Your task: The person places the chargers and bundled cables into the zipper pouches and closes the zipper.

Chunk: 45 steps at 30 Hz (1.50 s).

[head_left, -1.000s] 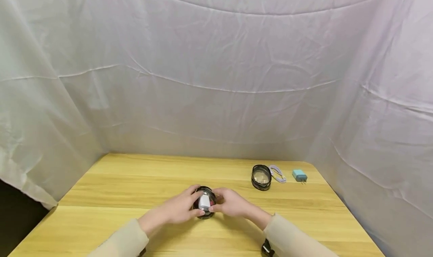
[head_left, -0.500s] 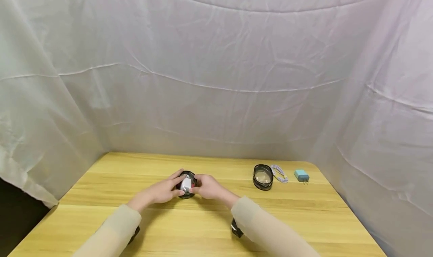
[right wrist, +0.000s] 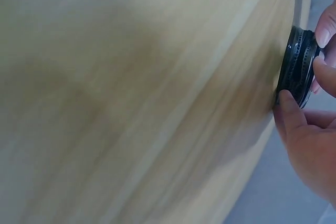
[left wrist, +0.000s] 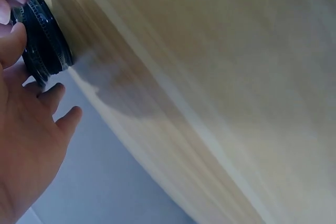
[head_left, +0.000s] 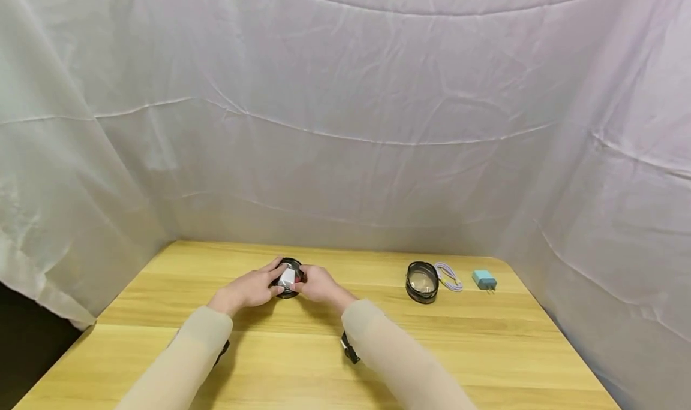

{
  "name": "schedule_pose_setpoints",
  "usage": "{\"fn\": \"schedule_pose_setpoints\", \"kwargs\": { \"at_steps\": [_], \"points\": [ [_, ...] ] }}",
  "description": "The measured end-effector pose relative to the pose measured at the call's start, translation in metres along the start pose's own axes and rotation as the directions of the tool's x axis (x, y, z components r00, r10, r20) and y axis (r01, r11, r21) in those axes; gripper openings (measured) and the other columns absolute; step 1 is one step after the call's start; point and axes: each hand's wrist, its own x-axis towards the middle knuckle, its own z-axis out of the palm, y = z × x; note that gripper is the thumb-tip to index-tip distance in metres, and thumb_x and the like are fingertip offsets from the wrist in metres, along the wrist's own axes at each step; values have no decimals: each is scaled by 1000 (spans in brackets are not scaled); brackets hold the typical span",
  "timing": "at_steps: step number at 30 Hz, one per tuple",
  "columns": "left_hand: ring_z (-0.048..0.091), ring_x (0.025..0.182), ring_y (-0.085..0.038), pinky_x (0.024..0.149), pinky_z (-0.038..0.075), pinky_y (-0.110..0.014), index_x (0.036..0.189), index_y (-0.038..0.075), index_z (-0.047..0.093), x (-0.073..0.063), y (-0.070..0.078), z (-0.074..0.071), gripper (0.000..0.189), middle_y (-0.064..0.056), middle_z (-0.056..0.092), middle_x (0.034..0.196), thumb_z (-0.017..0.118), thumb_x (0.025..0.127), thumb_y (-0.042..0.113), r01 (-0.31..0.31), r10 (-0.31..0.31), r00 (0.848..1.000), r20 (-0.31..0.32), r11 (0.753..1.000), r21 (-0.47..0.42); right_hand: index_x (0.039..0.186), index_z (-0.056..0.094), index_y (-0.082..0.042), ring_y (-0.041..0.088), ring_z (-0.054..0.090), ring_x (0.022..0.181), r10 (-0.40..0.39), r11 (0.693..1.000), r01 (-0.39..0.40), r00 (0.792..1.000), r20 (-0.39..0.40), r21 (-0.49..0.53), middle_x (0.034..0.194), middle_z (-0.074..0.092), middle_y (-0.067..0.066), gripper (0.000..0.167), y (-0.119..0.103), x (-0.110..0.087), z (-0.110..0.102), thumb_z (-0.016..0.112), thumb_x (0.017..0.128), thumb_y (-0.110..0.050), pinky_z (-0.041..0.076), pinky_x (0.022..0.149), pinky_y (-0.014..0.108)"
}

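Both hands hold a small round black zip case (head_left: 292,259), with a clear top, toward the back of the table, left of centre. Through its top shows a white block (head_left: 287,279) with a bit of red beside it. My left hand (head_left: 252,286) grips the case's left side, thumb at the near edge. From the right, my right hand (head_left: 322,285) pinches it, its thumb by the other thumb. Zipper teeth run round the black side wall (left wrist: 44,35) in the left wrist view. In the right wrist view, fingertips (right wrist: 287,98) press the case's side close over the wood.
A second round black case (head_left: 423,282) with a clear window stands at the back right of the wooden table (head_left: 291,362). Against it lies a coiled pale purple cable (head_left: 449,277), then a teal plug charger (head_left: 484,280). Pale cloth (head_left: 345,182) hangs behind and at both sides.
Both hands have carried the round case away from me and to the left, from the table's middle toward its back. The second case, cable and charger stay where they were.
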Motion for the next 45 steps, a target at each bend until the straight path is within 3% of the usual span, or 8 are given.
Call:
{"fn": "schedule_pose_setpoints", "kwargs": {
  "at_steps": [7,12,16,20,25,34,40,45],
  "points": [
    [44,143,-46,116,32,-67,158,2,40,-3,-2,-2,61,-22,25,168,60,105,23,0,1,1000,-12,999,51,130,65,4,17,63,96,-17,1000,17,1000,-10,7,119,71,17,38,-5,2,4,72,99,-17,54,87,31],
    [31,150,-46,120,29,-64,160,1,36,-3,2,-3,65,-21,25,169,61,104,21,-9,9,1000,-23,1000,5,133,63,3,20,64,100,-26,998,27,999,-25,55,124,69,18,38,-1,-2,5,69,100,-14,55,91,34],
    [28,151,-49,121,26,-62,160,-2,34,-2,8,-5,72,-23,24,168,66,100,23,-23,19,997,-81,998,-52,144,54,6,31,65,117,-33,994,38,998,-51,98,137,63,23,47,2,-9,-1,65,102,-12,54,102,42],
    [29,150,-49,120,26,-64,161,-2,31,-2,17,-6,80,-23,24,169,70,97,27,-42,24,985,-173,994,-99,155,41,4,40,56,134,-29,991,40,996,-88,128,155,47,24,57,4,-23,-16,60,104,-13,48,110,50],
    [24,153,-47,121,24,-63,165,4,23,-2,38,-7,85,-16,17,172,69,100,34,-57,16,970,-243,985,-163,157,41,0,41,52,137,-43,990,64,986,-163,125,161,40,21,56,15,-42,-38,58,106,-15,49,109,52],
    [17,157,-36,123,22,-59,167,14,13,7,82,2,89,-3,5,174,63,102,50,-79,18,962,-274,973,-215,156,42,0,41,47,141,0,981,61,950,-312,185,164,37,17,59,51,-73,-70,63,103,-14,44,113,53],
    [16,158,-32,124,20,-57,167,17,13,26,113,11,89,2,4,174,63,102,48,-77,3,957,-290,967,-242,156,41,2,42,46,142,32,981,42,927,-373,190,164,36,18,61,73,-92,-98,64,102,-14,43,113,55],
    [18,158,-32,125,20,-54,168,17,14,46,138,24,88,0,5,174,61,101,52,-87,18,958,-287,970,-228,155,40,5,44,48,138,58,993,-8,909,-413,122,162,38,23,61,99,-114,-122,64,102,-14,44,111,57]
  ]
}}
